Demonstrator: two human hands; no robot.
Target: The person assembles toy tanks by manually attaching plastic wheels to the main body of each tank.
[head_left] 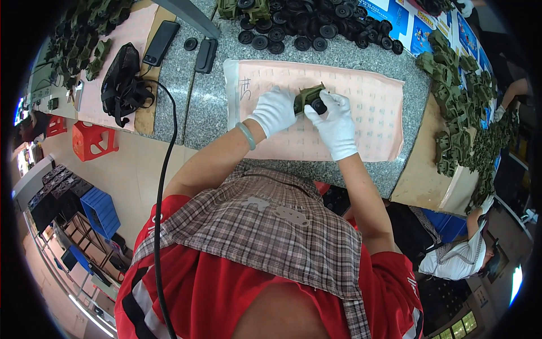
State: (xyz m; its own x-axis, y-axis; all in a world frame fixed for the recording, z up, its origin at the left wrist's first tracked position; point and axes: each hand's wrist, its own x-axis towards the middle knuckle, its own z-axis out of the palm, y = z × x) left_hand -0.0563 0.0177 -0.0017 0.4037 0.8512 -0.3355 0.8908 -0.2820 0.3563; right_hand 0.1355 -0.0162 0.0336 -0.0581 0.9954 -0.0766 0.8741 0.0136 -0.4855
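My left hand (275, 111), in a white glove, grips the left end of an olive-green plastic toy vehicle body (305, 98). My right hand (337, 125), gloved in white too, has its thumb and fingers closed round a black toy wheel (319, 106) at the body's right side. Whether the wheel is fixed to the body, I cannot tell. Both hands hold the body above a pale pink cloth (372, 121) printed with rows of small marks. The left palm and the covered end of the body are hidden.
Loose black wheels (305, 25) are heaped at the back edge. Green vehicle bodies (451, 107) pile up at right, more (84, 39) at far left. A black mesh bag (120, 82), a phone (161, 43) and a metal post (189, 17) stand left; a black cable (168, 147) hangs beside me. Co-worker (454, 257) at right.
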